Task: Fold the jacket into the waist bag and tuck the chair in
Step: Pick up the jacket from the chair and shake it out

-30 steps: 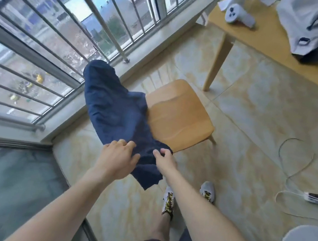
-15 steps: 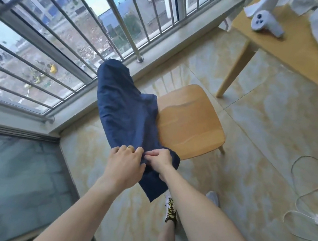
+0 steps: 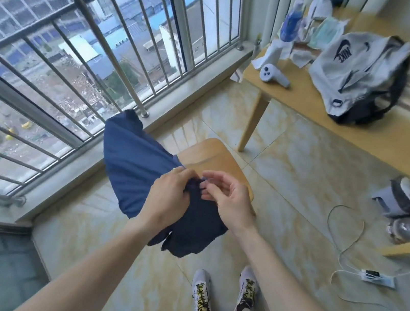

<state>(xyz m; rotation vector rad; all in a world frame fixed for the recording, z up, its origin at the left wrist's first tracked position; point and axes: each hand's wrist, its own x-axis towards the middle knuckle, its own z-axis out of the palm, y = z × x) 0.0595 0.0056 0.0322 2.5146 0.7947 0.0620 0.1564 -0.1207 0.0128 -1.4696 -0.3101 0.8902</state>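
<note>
**Both hands on the jacket above the chair**

Nearest me I see two white shoes [image 3: 224, 297] on the tiled floor [image 3: 299, 197]. Just ahead, my left hand [image 3: 169, 198] grips the dark blue jacket [image 3: 133, 160], fingers curled into a bunched fold of cloth. My right hand [image 3: 226, 199] is half open beside it, fingers [image 3: 211, 176] loosely bent, the tips pinching the same fold where the two hands meet. The jacket hangs in the air from that grip, one end drooping towards my feet, the other lifting towards the window railing [image 3: 88, 37]. Beneath it stands the wooden chair [image 3: 214, 157], pulled out, its seat partly hidden by cloth. Farther right, a white cable [image 3: 345, 247] trails over the floor. Beyond, the worktop [image 3: 363, 132] carries a grey bag [image 3: 359, 75] and a white controller [image 3: 274, 75]
</note>
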